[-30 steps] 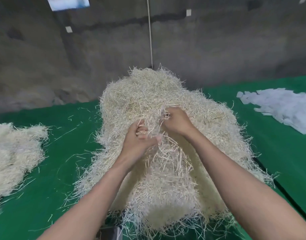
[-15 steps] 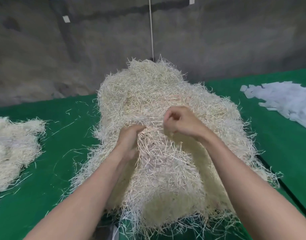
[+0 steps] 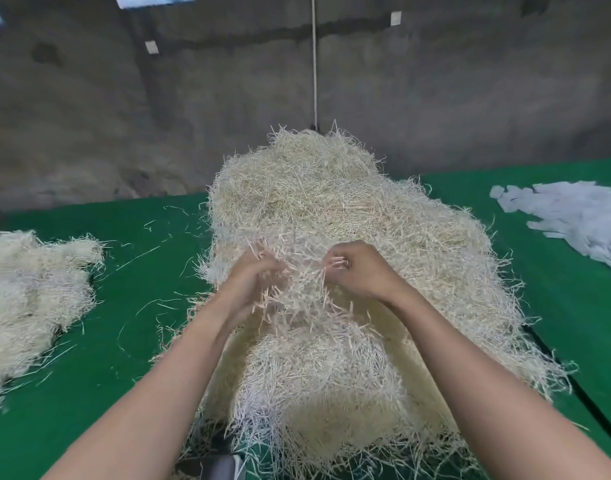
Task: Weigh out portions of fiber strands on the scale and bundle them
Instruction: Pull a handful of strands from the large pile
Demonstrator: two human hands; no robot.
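A big heap of pale fiber strands [image 3: 349, 209] fills the middle of the green table [image 3: 131, 348]. Both of my hands are sunk into its near upper slope. My left hand [image 3: 252, 282] grips a tuft of strands, its fingers partly buried. My right hand [image 3: 357, 271] is curled into a fist round another tuft, with strand ends sticking out between the fingers. A loose sheet of strands hangs between and below the two hands. At the bottom edge, a grey corner that may be the scale [image 3: 221, 467] peeks from under the heap.
A smaller pile of the same strands [image 3: 30, 299] lies at the left. White paper slips [image 3: 570, 213] are heaped at the far right. Stray strands dot the green cloth. A grey concrete wall [image 3: 89, 116] stands behind, with a thin white cord [image 3: 314, 64] hanging down it.
Both hands have pulled toward me, down the slope of the heap, dragging a clump of strands with them. The left hand's fingers have sunk deeper into the fiber.
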